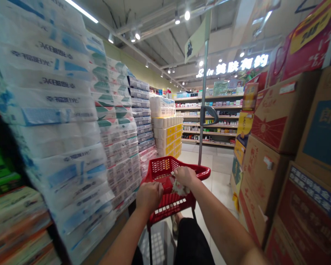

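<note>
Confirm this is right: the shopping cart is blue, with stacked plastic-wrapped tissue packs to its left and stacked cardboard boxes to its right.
Not quite: the shopping cart is red, not blue, as the head view shows. The plastic-wrapped tissue packs are stacked to its left and the cardboard boxes to its right, as stated.

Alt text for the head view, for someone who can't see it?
A person's left hand grips a red shopping cart while the right hand clutches a pale, crumpled item over it. Wrapped packs line the left of a store aisle, cardboard boxes the right; shelves stand ahead.
</note>
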The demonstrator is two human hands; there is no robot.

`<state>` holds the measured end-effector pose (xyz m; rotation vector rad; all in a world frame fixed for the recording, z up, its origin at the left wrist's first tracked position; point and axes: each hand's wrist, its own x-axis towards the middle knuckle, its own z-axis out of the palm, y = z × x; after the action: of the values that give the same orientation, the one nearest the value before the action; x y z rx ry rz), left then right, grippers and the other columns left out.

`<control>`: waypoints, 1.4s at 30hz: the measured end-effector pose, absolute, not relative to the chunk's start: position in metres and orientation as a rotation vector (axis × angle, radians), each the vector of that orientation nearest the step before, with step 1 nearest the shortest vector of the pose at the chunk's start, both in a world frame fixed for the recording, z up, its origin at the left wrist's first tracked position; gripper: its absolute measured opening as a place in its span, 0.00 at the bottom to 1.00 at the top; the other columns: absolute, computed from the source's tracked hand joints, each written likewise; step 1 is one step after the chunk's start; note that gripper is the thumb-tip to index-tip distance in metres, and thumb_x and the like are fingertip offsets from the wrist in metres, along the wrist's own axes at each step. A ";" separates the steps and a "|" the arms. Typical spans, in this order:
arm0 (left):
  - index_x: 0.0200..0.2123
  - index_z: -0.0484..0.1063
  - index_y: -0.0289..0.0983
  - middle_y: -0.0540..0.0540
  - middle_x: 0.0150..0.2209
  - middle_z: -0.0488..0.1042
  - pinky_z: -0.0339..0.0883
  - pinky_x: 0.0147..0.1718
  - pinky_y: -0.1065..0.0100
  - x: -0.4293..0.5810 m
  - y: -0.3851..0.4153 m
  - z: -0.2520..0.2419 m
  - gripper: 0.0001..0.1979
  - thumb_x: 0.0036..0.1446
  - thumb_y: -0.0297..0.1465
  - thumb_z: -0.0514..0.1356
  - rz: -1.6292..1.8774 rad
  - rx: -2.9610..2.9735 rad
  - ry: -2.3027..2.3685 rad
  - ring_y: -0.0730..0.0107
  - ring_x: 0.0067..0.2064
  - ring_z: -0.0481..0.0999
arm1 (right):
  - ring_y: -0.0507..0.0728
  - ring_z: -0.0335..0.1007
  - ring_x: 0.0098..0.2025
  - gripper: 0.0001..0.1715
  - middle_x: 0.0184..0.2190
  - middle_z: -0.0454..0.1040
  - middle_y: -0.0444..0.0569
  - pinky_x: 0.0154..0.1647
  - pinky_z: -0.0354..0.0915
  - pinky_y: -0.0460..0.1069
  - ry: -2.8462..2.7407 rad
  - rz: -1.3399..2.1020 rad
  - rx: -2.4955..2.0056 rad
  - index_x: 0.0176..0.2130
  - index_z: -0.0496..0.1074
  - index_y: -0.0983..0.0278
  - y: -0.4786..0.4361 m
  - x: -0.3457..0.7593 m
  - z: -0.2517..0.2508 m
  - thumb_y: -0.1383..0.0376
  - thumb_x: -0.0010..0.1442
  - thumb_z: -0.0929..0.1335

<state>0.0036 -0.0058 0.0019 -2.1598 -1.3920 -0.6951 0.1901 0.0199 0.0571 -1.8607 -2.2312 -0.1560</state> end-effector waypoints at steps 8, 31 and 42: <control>0.25 0.74 0.38 0.44 0.28 0.78 0.60 0.34 0.61 0.000 -0.006 0.001 0.23 0.65 0.34 0.43 -0.686 -2.138 -1.395 0.62 0.30 0.75 | 0.57 0.70 0.49 0.18 0.48 0.75 0.50 0.52 0.59 0.53 -1.905 -0.327 -1.599 0.43 0.74 0.60 -0.002 0.186 0.023 0.61 0.68 0.57; 0.26 0.75 0.37 0.43 0.29 0.78 0.59 0.35 0.63 0.000 -0.008 0.003 0.24 0.65 0.35 0.43 -0.684 -2.180 -1.408 0.64 0.31 0.74 | 0.58 0.72 0.49 0.20 0.47 0.75 0.54 0.52 0.62 0.53 -1.883 -0.325 -1.712 0.46 0.74 0.62 0.003 0.206 0.017 0.62 0.69 0.56; 0.26 0.74 0.37 0.43 0.28 0.78 0.58 0.34 0.61 0.003 -0.008 0.003 0.24 0.65 0.35 0.42 -0.645 -2.130 -1.448 0.62 0.31 0.75 | 0.61 0.75 0.43 0.19 0.45 0.76 0.57 0.41 0.67 0.52 -2.048 -0.159 -1.843 0.48 0.73 0.64 0.028 0.220 0.033 0.63 0.67 0.58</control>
<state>0.0028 -0.0079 0.0029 -2.1296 -1.4481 -0.6447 0.2204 0.0284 0.0330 -1.8434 -2.0481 -0.1592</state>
